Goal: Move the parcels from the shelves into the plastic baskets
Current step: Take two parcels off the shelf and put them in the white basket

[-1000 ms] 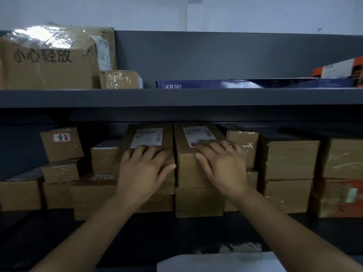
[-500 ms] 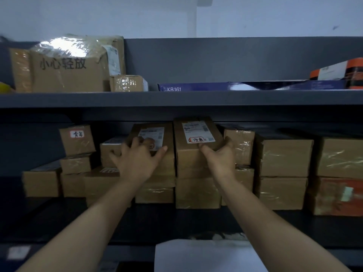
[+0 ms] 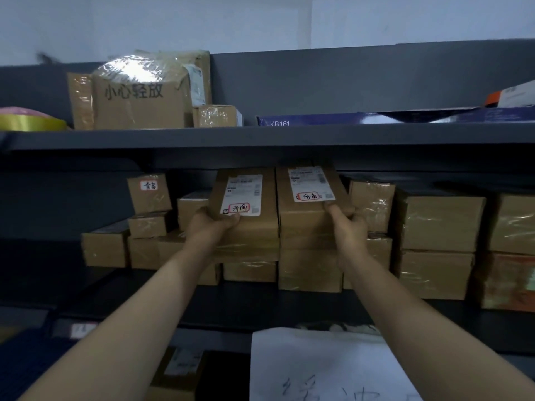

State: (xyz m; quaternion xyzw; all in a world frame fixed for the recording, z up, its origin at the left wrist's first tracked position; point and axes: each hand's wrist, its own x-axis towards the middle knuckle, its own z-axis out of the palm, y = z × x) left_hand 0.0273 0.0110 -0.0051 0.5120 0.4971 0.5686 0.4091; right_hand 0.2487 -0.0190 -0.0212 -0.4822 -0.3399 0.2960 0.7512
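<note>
Dim grey metal shelving (image 3: 260, 137) against pale wall (image 3: 173, 21)

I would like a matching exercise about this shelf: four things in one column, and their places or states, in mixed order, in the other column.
Things:
1. left hand
2. right hand
3. blue KB161 box
4. yellow roll

Places or states:
a. far left on the upper shelf
b. grips the right labelled parcel
c. lies flat on the upper shelf, right part
d. grips the left labelled parcel

Pairs: 1-d, 2-b, 3-c, 4-a.
</note>
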